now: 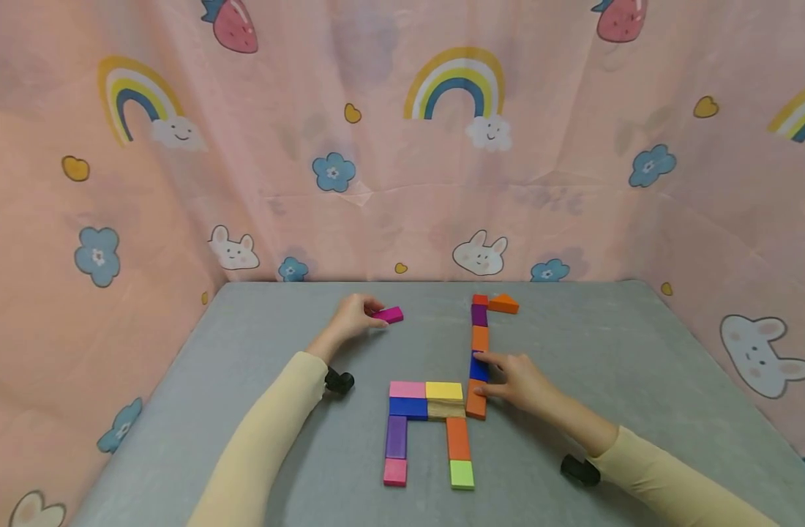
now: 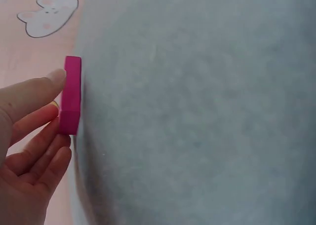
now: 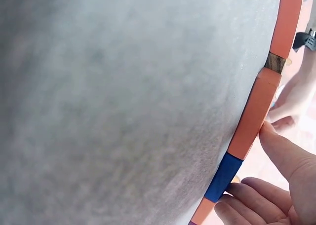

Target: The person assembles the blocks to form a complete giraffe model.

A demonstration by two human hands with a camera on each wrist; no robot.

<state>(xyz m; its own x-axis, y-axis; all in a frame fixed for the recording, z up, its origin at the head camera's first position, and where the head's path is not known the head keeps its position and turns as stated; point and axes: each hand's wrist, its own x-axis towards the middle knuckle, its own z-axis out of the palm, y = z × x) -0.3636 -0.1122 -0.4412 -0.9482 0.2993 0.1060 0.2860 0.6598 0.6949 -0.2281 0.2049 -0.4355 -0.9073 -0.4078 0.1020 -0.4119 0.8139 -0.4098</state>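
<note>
Near the back of the table my left hand (image 1: 354, 316) pinches a magenta block (image 1: 391, 315) between thumb and fingers; the left wrist view shows the thumb on the block's side. My right hand (image 1: 522, 379) touches a column of blocks, with its thumb at the lower orange block (image 1: 476, 400) and fingers at the blue block (image 1: 478, 367). Above these lie another orange block (image 1: 480, 338), a purple block (image 1: 479, 315) and a red block (image 1: 480, 299). An orange triangle (image 1: 504, 304) sits beside the red one.
Left of the column's foot, pink (image 1: 407, 389), yellow (image 1: 444, 391), blue (image 1: 407, 408) and wood-coloured (image 1: 446, 409) blocks form a body. Two legs hang below: violet (image 1: 396, 437) over pink (image 1: 395, 472), and orange (image 1: 458, 438) over green (image 1: 462, 474). A patterned curtain (image 1: 389, 219) borders the grey table.
</note>
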